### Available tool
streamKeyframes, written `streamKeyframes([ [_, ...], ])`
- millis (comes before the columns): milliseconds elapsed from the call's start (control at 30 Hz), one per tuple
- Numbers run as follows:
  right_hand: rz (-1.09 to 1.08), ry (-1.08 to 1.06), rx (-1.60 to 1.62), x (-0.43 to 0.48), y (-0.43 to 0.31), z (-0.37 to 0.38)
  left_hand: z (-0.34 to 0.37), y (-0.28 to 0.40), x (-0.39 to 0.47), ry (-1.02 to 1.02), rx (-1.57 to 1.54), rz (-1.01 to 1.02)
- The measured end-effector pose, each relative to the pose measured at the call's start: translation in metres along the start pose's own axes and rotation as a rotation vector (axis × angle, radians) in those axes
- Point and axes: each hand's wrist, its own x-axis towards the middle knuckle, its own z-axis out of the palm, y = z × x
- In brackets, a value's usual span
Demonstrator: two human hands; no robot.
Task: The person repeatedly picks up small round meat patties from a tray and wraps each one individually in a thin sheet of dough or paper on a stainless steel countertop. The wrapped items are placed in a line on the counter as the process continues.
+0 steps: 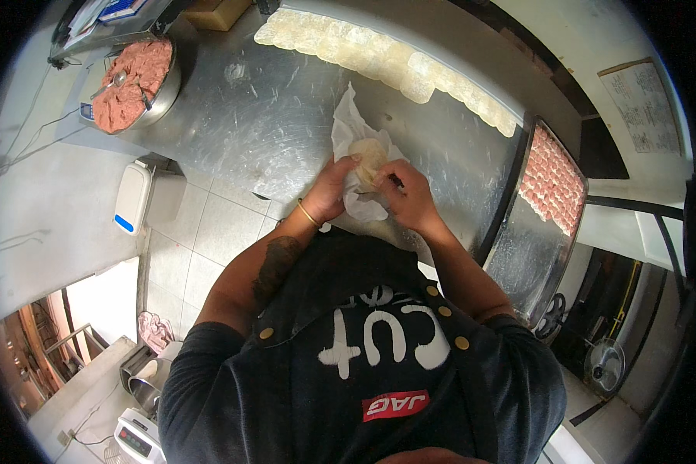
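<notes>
My left hand (330, 188) holds a small stack of round, pale dough wrappers (367, 158), its thumb lying on the near left edge. Under and around the stack is a crumpled white sheet (348, 119), thin like plastic or paper. Fingers of my right hand (407, 194) pinch the stack's right edge; whether one wrapper or several are caught is hidden. Both hands are over the near edge of a stainless steel table (255, 122). Along the table's far edge runs a band of overlapping dough wrappers (348, 43), with one sticking out toward me.
At the left stands a steel bowl (171, 87) heaped with ground meat (133, 87), a spoon (116, 79) resting in it. On the right, a metal tray (513, 255) carries rows of small meat-topped pieces (554, 180) on its far part. A lidded bin (134, 197) stands beyond the table's left side.
</notes>
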Motion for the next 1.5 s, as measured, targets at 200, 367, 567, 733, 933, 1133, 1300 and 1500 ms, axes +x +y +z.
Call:
streamKeyframes([
  [200, 0.180, 0.136, 0.038, 0.012, 0.026, -0.005, 0.008, 0.003, -0.004, 0.027, 0.051, -0.047],
  [367, 0.116, 0.290, -0.086, 0.039, 0.066, -0.025, 0.009, 0.004, -0.005, 0.035, 0.040, -0.080],
  [567, 0.111, 0.307, -0.743, 0.099, 0.125, -0.080, 0.009, 0.002, -0.021, 0.150, 0.150, -0.048],
  [733, -0.118, 0.370, -0.837, 0.144, 0.157, -0.115, 0.006, 0.006, -0.033, 0.207, 0.134, -0.107],
  [933, -0.032, 0.356, -0.900, 0.166, 0.161, -0.126, -0.009, 0.000, -0.036, 0.138, 0.046, -0.075],
  [1133, 0.214, 0.304, -0.361, 0.083, 0.082, -0.054, -0.015, 0.004, -0.038, 0.195, 0.068, -0.089],
  [1300, -0.227, 0.127, -0.198, 0.008, -0.011, 0.027, -0.014, 0.018, -0.025, 0.071, 0.048, -0.061],
  [1500, -0.190, 0.075, -0.185, 0.008, -0.050, 0.015, -0.004, 0.040, -0.020, -0.173, 0.004, -0.053],
])
